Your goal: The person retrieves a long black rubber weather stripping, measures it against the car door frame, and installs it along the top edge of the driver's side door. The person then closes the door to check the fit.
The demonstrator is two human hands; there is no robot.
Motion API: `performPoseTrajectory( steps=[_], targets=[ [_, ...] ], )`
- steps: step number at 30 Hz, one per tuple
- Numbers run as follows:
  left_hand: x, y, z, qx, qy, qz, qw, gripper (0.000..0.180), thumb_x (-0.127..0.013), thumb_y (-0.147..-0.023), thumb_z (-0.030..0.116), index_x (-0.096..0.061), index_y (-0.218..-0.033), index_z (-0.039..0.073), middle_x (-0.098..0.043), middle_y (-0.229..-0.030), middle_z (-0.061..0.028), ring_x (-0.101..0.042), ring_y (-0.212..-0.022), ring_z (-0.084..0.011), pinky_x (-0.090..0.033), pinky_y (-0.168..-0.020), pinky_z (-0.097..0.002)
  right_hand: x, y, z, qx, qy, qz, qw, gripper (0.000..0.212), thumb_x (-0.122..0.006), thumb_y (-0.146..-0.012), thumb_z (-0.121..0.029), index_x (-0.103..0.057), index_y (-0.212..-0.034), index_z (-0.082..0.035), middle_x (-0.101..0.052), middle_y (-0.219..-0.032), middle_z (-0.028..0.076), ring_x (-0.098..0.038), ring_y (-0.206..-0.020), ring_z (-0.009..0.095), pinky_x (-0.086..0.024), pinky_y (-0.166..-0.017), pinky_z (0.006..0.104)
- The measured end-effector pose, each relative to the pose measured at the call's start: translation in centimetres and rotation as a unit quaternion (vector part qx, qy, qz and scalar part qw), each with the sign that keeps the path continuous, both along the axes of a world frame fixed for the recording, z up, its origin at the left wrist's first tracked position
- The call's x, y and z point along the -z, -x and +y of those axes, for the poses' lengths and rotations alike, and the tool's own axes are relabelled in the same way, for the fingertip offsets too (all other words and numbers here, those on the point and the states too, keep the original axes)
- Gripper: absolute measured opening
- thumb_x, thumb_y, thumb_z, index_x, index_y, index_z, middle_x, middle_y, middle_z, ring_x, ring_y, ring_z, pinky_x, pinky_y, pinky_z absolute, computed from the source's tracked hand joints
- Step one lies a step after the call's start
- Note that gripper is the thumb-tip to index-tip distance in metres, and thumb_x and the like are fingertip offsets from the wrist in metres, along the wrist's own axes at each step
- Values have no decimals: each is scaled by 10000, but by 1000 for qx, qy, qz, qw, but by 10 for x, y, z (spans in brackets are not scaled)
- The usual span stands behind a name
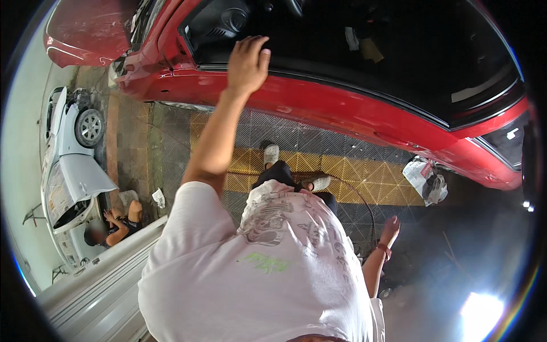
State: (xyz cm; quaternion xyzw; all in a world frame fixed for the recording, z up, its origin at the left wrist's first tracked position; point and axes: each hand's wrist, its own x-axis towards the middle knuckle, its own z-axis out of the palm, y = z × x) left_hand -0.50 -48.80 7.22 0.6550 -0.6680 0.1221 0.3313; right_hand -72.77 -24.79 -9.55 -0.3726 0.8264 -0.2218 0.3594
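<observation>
A red car stretches across the top of the view. My left hand reaches up to its side, fingers stretched out and slightly spread over the lower edge of the dark side window. Nothing shows in that hand. Whether the palm rests on the car or hovers just off it, I cannot tell. My right hand hangs low at my right side, with a reddish band around the wrist. Its fingers are foreshortened and indistinct. A thin dark hose curves across the floor and passes left of this hand.
Grey and yellow floor tiles lie under my feet. Crumpled covering sits by the car's right-hand wheel area. At left, a person crouches beside a white car with an open door. A bright lamp shines at lower right.
</observation>
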Motion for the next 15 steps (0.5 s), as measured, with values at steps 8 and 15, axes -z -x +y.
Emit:
performPoseTrajectory(
  steps=[8, 15],
  targets=[
    [-20, -113, -32, 75, -2, 29, 997, 292, -557, -1101, 299, -695, -1315, 156, -746, -1217, -152, -696, -1131, -380, -572, -975, -478, 57, -69, 78, -283, 61, 124, 949, 364, -571, -1126, -308, -669, -1253, 18, -746, -1198, 153, -707, -1116, 286, -536, -994, 395],
    [33, -116, -21, 45, 72, -18, 996, 315, -659, -1001, 227, -722, -1269, 75, -751, -1209, -121, -686, -1179, -332, -524, -1072, -515, -2, -215, 107, -250, -146, 102, 952, 377, -572, -1125, -332, -682, -1260, 2, -753, -1200, 165, -719, -1103, 320, -549, -981, 426]
  ],
)
